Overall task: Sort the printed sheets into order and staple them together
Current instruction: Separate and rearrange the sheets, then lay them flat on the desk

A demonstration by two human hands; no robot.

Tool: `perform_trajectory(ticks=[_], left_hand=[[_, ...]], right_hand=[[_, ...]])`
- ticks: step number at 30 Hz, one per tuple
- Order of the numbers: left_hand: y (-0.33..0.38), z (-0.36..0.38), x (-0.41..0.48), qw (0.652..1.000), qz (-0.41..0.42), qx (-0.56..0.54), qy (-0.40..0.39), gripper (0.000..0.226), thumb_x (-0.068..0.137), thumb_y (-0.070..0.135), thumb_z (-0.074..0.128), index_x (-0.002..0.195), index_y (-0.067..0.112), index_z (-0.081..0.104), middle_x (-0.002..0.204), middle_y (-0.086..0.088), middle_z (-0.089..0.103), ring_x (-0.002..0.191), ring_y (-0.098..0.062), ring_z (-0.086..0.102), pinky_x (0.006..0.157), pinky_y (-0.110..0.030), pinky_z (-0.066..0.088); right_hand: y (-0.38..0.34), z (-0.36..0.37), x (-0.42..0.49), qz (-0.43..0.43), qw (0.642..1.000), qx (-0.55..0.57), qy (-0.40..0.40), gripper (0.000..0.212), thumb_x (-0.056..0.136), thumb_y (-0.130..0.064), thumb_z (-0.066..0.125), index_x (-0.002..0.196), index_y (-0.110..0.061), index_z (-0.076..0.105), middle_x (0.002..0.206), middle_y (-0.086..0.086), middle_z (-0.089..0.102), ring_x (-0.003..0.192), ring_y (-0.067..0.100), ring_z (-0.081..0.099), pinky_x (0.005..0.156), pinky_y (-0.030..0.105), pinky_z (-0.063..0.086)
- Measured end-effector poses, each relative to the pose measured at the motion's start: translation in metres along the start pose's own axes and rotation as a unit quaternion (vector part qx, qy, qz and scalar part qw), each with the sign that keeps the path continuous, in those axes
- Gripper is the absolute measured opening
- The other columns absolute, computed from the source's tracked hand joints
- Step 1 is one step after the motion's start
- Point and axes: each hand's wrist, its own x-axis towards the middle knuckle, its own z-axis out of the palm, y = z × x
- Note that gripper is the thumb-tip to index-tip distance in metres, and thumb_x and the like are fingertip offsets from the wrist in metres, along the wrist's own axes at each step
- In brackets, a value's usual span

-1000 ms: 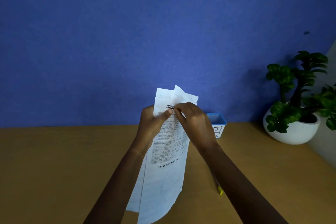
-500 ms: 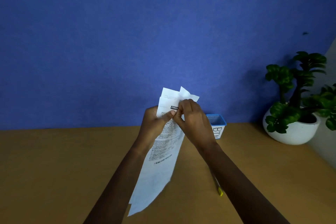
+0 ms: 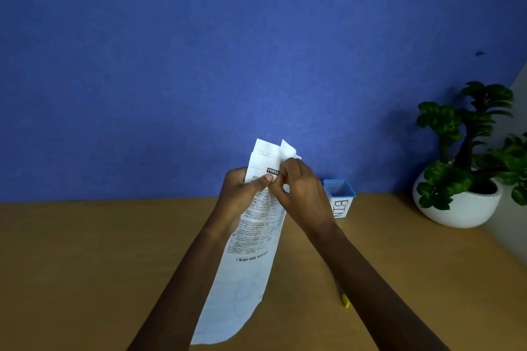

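Printed sheets [image 3: 251, 239] are held up off the desk [image 3: 85, 265] at centre, top edges fanned and uneven, bottom end curling down toward the near edge of view. Left hand [image 3: 242, 194] is clamped on the sheets' upper left side, thumb pressed on the front page near the black heading. Right hand [image 3: 299, 191] pinches the upper right corner area, fingers closed on paper; both hands touch each other at the thumbs. Just behind the right hand, a small blue bin [image 3: 339, 198] labelled "BIN" stands on the desk against the blue wall [image 3: 228, 51]. Far right, a potted plant [image 3: 467, 168] in a white bowl pot sits near the desk's right edge, well apart from the hands. A yellow-tipped item [image 3: 345, 300] lies on the desk mostly hidden under the right forearm; can't tell what it is. Desk left of the arms is bare wood, wide open room. Right side is tighter: bin, plant, and the desk edge angling in at far right.
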Motion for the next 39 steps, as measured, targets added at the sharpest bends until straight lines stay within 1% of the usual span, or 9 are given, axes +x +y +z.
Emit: perform_trajectory(ticks=[10, 12, 14, 17, 21, 25, 29, 36, 39], left_hand=[[-0.001, -0.003, 0.001, 0.999, -0.001, 0.020, -0.029, 0.015, 0.086, 0.012, 0.059, 0.077, 0.021, 0.065, 0.073, 0.001, 0.068, 0.060, -0.007, 0.066, 0.052, -0.016, 0.054], [-0.004, -0.005, 0.001, 0.999, -0.007, 0.006, -0.034, 0.011, 0.086, 0.010, 0.059, 0.080, 0.016, 0.067, 0.071, 0.001, 0.070, 0.059, -0.009, 0.068, 0.053, -0.018, 0.055], [-0.007, -0.007, 0.000, 0.999, -0.017, -0.020, -0.034, 0.009, 0.085, 0.008, 0.059, 0.083, 0.011, 0.067, 0.067, 0.004, 0.071, 0.057, -0.007, 0.069, 0.052, -0.017, 0.056], [-0.014, -0.008, 0.000, 0.999, -0.027, -0.039, -0.026, 0.012, 0.085, 0.009, 0.059, 0.081, 0.016, 0.068, 0.066, 0.007, 0.073, 0.059, -0.007, 0.071, 0.051, -0.017, 0.056], [-0.018, -0.004, 0.001, 0.997, -0.044, -0.064, -0.019, 0.012, 0.086, 0.012, 0.059, 0.081, 0.019, 0.068, 0.064, 0.007, 0.075, 0.063, -0.012, 0.072, 0.051, -0.021, 0.056], [-0.020, -0.002, 0.003, 0.993, -0.067, -0.094, 0.001, 0.011, 0.085, 0.009, 0.060, 0.082, 0.014, 0.069, 0.073, -0.002, 0.074, 0.070, -0.021, 0.070, 0.067, -0.033, 0.059], [-0.022, -0.003, 0.001, 0.987, -0.088, -0.131, -0.004, 0.010, 0.086, 0.007, 0.057, 0.087, 0.008, 0.067, 0.082, -0.009, 0.071, 0.078, -0.026, 0.068, 0.080, -0.040, 0.054], [-0.037, -0.008, 0.001, 0.978, -0.135, -0.158, 0.003, 0.020, 0.088, 0.008, 0.053, 0.105, 0.001, 0.061, 0.102, -0.019, 0.066, 0.089, -0.032, 0.065, 0.079, -0.042, 0.054], [-0.050, -0.011, 0.002, 0.975, -0.150, -0.161, 0.023, 0.025, 0.089, 0.007, 0.052, 0.111, -0.002, 0.058, 0.113, -0.025, 0.061, 0.101, -0.039, 0.060, 0.092, -0.051, 0.048]], right_hand=[[-0.003, -0.003, -0.002, -0.021, 0.999, 0.026, 0.003, 0.020, 0.082, -0.010, 0.065, 0.078, 0.006, 0.054, 0.074, 0.022, 0.062, 0.065, 0.031, 0.059, 0.047, 0.020, 0.033], [-0.002, -0.004, 0.000, 0.025, 0.997, 0.070, 0.012, 0.017, 0.082, -0.010, 0.064, 0.075, -0.001, 0.051, 0.071, 0.018, 0.059, 0.065, 0.029, 0.057, 0.054, 0.035, 0.049], [0.001, -0.007, 0.003, 0.078, 0.991, 0.103, 0.026, 0.019, 0.082, -0.009, 0.061, 0.072, -0.008, 0.044, 0.067, 0.007, 0.054, 0.063, 0.022, 0.055, 0.065, 0.046, 0.055], [0.002, -0.011, 0.006, 0.094, 0.990, 0.106, 0.003, 0.020, 0.084, -0.014, 0.061, 0.074, -0.014, 0.043, 0.070, -0.004, 0.055, 0.066, 0.016, 0.058, 0.068, 0.042, 0.058], [0.000, -0.009, 0.002, 0.069, 0.988, 0.138, 0.011, 0.021, 0.081, -0.007, 0.063, 0.073, -0.012, 0.045, 0.074, 0.011, 0.062, 0.074, 0.026, 0.064, 0.069, 0.043, 0.058], [0.005, -0.003, -0.003, 0.082, 0.980, 0.180, 0.007, 0.027, 0.082, -0.007, 0.062, 0.069, -0.020, 0.044, 0.073, -0.003, 0.058, 0.072, 0.015, 0.061, 0.067, 0.030, 0.054], [0.009, 0.002, -0.006, 0.141, 0.959, 0.244, 0.011, 0.036, 0.086, -0.010, 0.059, 0.063, -0.030, 0.041, 0.068, -0.017, 0.053, 0.064, 0.002, 0.058, 0.054, 0.002, 0.045], [0.015, 0.010, -0.014, 0.236, 0.887, 0.396, -0.015, 0.032, 0.085, 0.002, 0.053, 0.062, -0.019, 0.050, 0.067, -0.005, 0.056, 0.069, 0.007, 0.053, 0.070, 0.021, 0.044], [0.018, 0.016, -0.023, 0.265, 0.846, 0.461, -0.035, 0.029, 0.087, 0.001, 0.049, 0.064, -0.015, 0.054, 0.071, 0.000, 0.062, 0.072, 0.008, 0.058, 0.077, 0.022, 0.051]])
